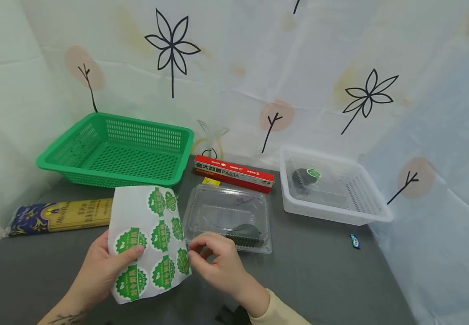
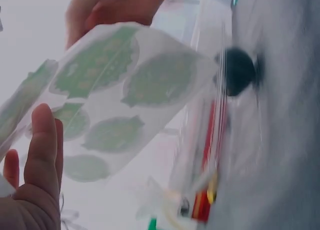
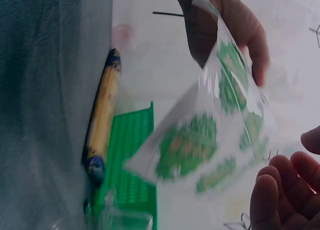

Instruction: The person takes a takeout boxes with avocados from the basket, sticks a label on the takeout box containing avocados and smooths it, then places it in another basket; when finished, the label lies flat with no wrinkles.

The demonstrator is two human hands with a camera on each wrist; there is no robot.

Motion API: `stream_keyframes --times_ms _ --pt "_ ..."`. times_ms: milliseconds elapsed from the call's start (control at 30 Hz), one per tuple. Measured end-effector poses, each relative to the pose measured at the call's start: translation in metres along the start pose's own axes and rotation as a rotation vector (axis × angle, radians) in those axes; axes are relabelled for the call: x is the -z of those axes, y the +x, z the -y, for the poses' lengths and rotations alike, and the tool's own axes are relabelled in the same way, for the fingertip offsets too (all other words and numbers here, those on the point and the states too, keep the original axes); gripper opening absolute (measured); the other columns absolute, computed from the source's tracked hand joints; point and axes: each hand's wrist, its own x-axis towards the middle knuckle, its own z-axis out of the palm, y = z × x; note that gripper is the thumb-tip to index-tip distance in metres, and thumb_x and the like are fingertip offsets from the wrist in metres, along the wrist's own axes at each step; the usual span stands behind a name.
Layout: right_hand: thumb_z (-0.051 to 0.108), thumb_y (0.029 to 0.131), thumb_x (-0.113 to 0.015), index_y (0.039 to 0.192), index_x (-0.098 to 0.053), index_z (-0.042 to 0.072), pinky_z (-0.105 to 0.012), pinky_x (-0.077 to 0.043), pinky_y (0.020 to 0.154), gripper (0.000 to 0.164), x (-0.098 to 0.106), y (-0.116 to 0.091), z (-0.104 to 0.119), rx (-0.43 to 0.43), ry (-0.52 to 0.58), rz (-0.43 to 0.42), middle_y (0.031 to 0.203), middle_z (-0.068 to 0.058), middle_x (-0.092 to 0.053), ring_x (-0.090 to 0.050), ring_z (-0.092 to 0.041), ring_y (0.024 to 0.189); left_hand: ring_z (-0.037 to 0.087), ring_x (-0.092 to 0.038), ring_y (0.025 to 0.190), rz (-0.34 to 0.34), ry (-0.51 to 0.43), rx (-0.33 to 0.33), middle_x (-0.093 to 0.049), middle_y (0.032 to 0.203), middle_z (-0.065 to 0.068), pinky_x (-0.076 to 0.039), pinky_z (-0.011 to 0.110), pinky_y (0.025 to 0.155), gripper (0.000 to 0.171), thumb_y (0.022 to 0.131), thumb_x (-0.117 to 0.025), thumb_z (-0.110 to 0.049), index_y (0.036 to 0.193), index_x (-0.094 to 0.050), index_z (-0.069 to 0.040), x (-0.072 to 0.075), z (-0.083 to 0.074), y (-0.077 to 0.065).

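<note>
My left hand (image 1: 101,266) grips a white sheet of round green stickers (image 1: 145,289), its thumb on the front face and fingers behind. The sheet stands tilted toward the camera and bends along its length. Beside its right edge is my right hand (image 1: 220,264), fingers curled and thumb tip near the index tip. From the right wrist view, the right fingers (image 3: 267,192) show nothing between them and the sticker sheet (image 3: 187,145) lies just beyond. Behind the right hand, a clear plastic clamshell box (image 1: 218,198) contains a dark rounded object (image 1: 245,231).
A green basket (image 1: 149,176) stands back left, with a yellow and blue pasta packet (image 1: 71,215) before it. Behind the clamshell lie a red pasta box (image 1: 234,174) and a small yellow packet (image 1: 211,181). A white basket (image 1: 323,214) holds another stickered clear box; a small blue wrapper (image 1: 355,241) lies nearby.
</note>
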Motion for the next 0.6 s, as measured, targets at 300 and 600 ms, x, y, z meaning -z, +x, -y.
stream_keyframes --times_ms 300,600 --pt "0.010 0.078 -0.065 0.099 -0.057 0.004 -0.007 -0.043 0.051 0.023 -0.012 0.009 0.002 0.000 -0.089 -0.037 0.077 -0.003 -0.054 -0.051 -0.006 0.064 0.021 -0.062 0.083 0.093 0.105 -0.108 -0.061 0.098 0.001 -0.052 0.038 0.062 0.033 0.084 -0.050 0.006 0.115 -0.041 0.002 -0.040 0.002 0.012" --pt "0.009 0.075 -0.068 0.086 -0.061 0.009 -0.006 -0.041 0.050 0.013 -0.014 0.009 0.004 -0.017 -0.199 -0.080 0.075 0.001 -0.053 -0.049 -0.004 0.064 0.014 -0.060 0.087 0.176 0.059 -0.097 -0.058 0.100 -0.003 -0.052 0.034 0.067 0.025 0.096 -0.027 -0.009 0.117 -0.041 -0.012 -0.043 0.004 0.016"
